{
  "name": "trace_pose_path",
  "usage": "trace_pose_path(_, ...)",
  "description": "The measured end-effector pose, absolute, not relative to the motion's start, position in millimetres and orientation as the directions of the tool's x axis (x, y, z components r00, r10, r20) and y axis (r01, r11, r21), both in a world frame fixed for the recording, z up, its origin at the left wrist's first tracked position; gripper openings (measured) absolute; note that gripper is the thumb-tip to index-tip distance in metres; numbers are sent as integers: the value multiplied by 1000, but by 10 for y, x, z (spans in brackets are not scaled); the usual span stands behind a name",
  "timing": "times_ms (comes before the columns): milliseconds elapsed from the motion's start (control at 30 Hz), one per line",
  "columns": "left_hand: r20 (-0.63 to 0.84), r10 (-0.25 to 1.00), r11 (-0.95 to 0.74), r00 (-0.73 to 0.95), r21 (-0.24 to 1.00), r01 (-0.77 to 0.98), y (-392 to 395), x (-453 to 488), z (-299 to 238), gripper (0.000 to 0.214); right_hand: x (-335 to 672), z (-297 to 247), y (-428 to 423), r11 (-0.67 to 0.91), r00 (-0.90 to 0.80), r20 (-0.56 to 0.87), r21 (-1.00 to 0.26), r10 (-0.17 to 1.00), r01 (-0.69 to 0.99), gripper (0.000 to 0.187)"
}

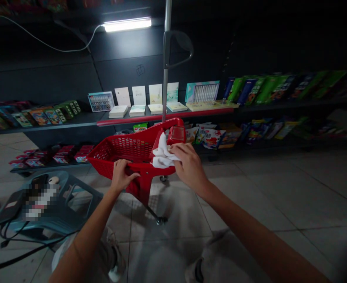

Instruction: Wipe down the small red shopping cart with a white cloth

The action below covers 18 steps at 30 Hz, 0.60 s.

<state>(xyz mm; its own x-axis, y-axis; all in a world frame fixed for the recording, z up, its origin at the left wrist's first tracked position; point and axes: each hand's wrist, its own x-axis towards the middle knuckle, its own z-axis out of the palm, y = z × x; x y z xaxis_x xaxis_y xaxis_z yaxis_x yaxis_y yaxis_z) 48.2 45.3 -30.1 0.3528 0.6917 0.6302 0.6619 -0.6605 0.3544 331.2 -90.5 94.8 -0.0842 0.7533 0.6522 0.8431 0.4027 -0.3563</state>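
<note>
White cloth [161, 156] in right hand, at handle end of red shopping cart [145, 184]

Right hand [189, 163]: fingers narrowed, pinching the bunched cloth. The cloth lies against the cart's handle end, on the side nearest the person, with one fold pointing upward.

Left hand [123, 175]: fingers hooked over the near rim of the cart, thumb lying along the outer wall. The hand holds the rim to the left of the cloth.

Cart: perforated basket, standing on castors on the tiled floor [264, 188]. One castor [161, 221] shows below the near side.

Left of the cart: a blue-grey stool [64, 210] carries dark devices and black cables; part of its load is pixelated and cannot be identified.

Behind the cart: a dark upper shelf [82, 121] with a red edge strip [203, 114]. It bears upright and flat booklets [138, 111], a boxed pen set [101, 102] and, to the right, a row of green and blue packets [258, 88]. Red boxes [64, 153] and snack bags [211, 137] occupy the level below.

Above: a metal pole [165, 84] rises behind the cart's handle end; its lower fixing is hidden. A lit tube lamp [128, 24] hangs to its left.
</note>
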Motion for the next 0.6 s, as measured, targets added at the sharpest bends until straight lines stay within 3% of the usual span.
trace_pose_path(133, 620, 700, -661, 354, 376, 649, 441, 483, -295, 49, 3143, 670, -1038, 354, -41, 670, -339, 742, 872, 41)
trace_pose_path(233, 595, 725, -644, 347, 408, 647, 419, 489, -271, 56, 3236, 354, -1056, 474, -214, 686, -214, 695, 854, 30)
trace_pose_path(333, 591, 734, -643, 334, 447, 622, 399, 511, -244, 56, 3428, 74, -993, 600, -349, 751, -78, 561, 796, 17)
trace_pose_path(433, 587, 746, -635, 313, 489, 598, 386, 556, -223, 48, 3537, -64, -893, 627, -279, 879, -29, 387, 779, 14)
trace_pose_path(533, 561, 770, -616, 304, 528, 585, 379, 628, -204, 42, 3527, -15, -798, 673, -156, 968, -17, 195, 739, 26)
trace_pose_path(600, 565, 768, -623, 303, 546, 561, 381, 680, -196, 42, 3524, 119, -714, 691, -60, 984, -72, 166, 720, 28)
